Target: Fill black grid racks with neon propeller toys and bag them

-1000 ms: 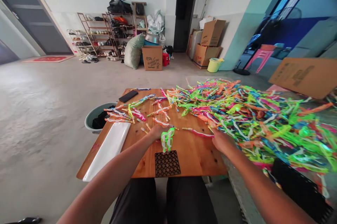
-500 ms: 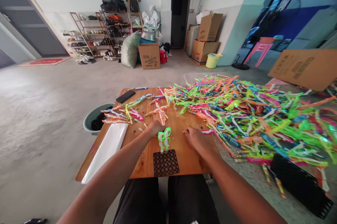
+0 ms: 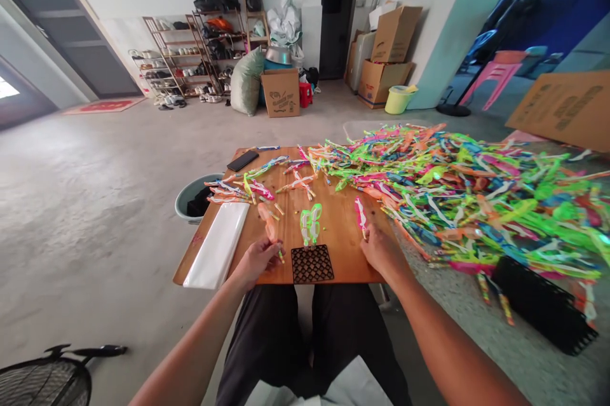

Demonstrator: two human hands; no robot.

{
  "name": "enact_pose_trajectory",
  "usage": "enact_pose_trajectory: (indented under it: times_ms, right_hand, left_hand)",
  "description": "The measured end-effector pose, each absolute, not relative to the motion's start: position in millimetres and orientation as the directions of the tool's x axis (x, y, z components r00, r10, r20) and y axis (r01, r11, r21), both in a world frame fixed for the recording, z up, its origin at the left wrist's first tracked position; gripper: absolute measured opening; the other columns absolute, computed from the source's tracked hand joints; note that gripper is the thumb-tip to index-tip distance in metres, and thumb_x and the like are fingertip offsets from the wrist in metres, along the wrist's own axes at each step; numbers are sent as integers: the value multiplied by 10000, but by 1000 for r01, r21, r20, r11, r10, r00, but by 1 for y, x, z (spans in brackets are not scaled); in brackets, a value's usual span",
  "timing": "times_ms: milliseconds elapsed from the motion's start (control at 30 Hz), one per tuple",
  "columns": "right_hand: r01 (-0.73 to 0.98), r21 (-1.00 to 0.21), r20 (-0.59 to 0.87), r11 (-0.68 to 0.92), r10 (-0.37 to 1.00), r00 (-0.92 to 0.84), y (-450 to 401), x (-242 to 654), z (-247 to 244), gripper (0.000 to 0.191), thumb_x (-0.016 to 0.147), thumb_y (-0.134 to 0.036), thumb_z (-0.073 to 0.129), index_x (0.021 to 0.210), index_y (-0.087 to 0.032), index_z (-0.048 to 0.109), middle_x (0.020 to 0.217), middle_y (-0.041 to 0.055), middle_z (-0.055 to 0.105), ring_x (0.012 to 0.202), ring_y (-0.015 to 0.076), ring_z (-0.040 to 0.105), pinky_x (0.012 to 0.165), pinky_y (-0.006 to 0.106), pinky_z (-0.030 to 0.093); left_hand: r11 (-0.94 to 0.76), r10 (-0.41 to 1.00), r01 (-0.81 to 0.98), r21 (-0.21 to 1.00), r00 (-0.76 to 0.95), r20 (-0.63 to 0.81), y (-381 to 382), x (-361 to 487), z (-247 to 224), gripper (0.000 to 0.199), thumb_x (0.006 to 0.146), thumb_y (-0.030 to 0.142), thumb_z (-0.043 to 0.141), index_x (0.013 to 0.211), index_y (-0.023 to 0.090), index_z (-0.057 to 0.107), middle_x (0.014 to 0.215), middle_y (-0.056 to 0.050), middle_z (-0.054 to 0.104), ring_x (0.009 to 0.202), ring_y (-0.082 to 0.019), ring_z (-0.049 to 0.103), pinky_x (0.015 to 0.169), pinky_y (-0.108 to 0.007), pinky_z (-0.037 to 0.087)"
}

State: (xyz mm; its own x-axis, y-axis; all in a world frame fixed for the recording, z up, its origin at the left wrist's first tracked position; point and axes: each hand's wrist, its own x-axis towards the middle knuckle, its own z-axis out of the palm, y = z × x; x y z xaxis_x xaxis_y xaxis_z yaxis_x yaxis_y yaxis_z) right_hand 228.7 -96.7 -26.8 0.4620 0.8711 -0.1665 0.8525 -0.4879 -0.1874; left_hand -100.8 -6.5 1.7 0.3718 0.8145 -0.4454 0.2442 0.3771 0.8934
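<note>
My left hand (image 3: 260,260) is closed around the lower end of an orange toy candy stick (image 3: 268,223), whose flat plastic top points up and away from me. At the right side of the table, my right hand (image 3: 381,248) grips a pink and white toy candy stick (image 3: 361,212) by its bottom end. Between both hands lies a black grid tray (image 3: 312,265) at the table's near edge. Two green toy candy sticks (image 3: 311,223) stand upright at its far side. Tiny green bits (image 3: 325,228) lie close by.
A big heap of colourful toy candy sticks (image 3: 457,190) spreads along the right. On the wooden table (image 3: 343,241) are white plastic bags (image 3: 216,247), a phone (image 3: 243,160) and several loose sticks (image 3: 229,191). A basin (image 3: 183,196) stands left, black trays (image 3: 541,304) lie right.
My left hand has come back towards me and to the left, now with the orange stick. The right hand has moved nearer me, holding the pink stick upright. The view has shifted slightly.
</note>
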Motion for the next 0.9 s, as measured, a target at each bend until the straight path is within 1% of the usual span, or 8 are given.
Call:
enact_pose_trajectory:
  times_ms: [100,200,300,400,500,667,767,900]
  right_hand:
    - [805,-193,-205,-561,825,526,-95,245,-27,320,918,-273,555,1194,-121,610,1029,166,734,926,262,700,695,306,425]
    - [759,-271,-284,-592,802,525,-93,258,-28,194,874,-265,586,972,-147,704,908,137,747,872,256,718,706,308,465]
    - [548,-546,-392,-634,771,501,-96,254,-30,136,841,-290,633,824,-164,680,748,76,719,721,199,710,650,273,505]
    - [171,-859,-392,-482,836,384,-104,224,-29,250,796,-406,706,862,-172,644,764,43,704,693,176,702,608,260,554]
    - [-25,-953,-299,-302,923,243,-109,180,-28,395,759,-513,741,944,-181,636,832,42,712,726,183,710,574,255,566]
    - [144,-969,-173,-202,967,189,-105,136,-34,353,843,-527,646,936,-187,635,733,11,700,578,140,626,501,227,483]
    - [235,-956,-121,-176,965,232,-100,132,-39,302,854,-487,633,921,-192,636,741,16,715,654,165,668,565,243,503]
    - [299,-932,-139,-206,963,230,-96,132,-37,257,873,-416,609,998,-196,654,728,2,718,630,171,682,583,255,515]
  left_hand:
    - [454,765,167,875,430,-479,-23,-112,5,505,728,449,824,1095,157,638,864,-33,700,715,-124,673,633,-224,543]
    - [474,756,129,871,448,-478,-33,-116,3,535,668,380,877,1097,150,654,880,-30,701,754,-133,680,770,-288,589]
    - [400,798,163,902,421,-430,-37,-111,-2,463,697,387,842,1057,147,678,874,-34,709,789,-153,686,804,-299,581]
    - [223,868,296,929,372,-327,-39,-97,-6,330,765,392,765,993,160,709,829,-16,709,756,-151,661,740,-262,543]
    - [33,919,428,903,343,-196,-41,-79,-7,229,815,387,715,907,178,733,782,6,702,732,-141,631,694,-232,484]
    - [-153,936,552,820,347,-59,-42,-58,-14,162,853,348,701,896,198,744,795,0,728,739,-146,633,711,-233,452]
    - [-173,944,566,806,327,-27,-40,-53,-20,165,867,337,704,948,205,762,859,-18,761,777,-159,661,744,-238,459]
    - [-156,954,579,800,299,-30,-37,-50,-26,192,873,351,712,968,197,776,860,-23,768,769,-163,667,732,-238,459]
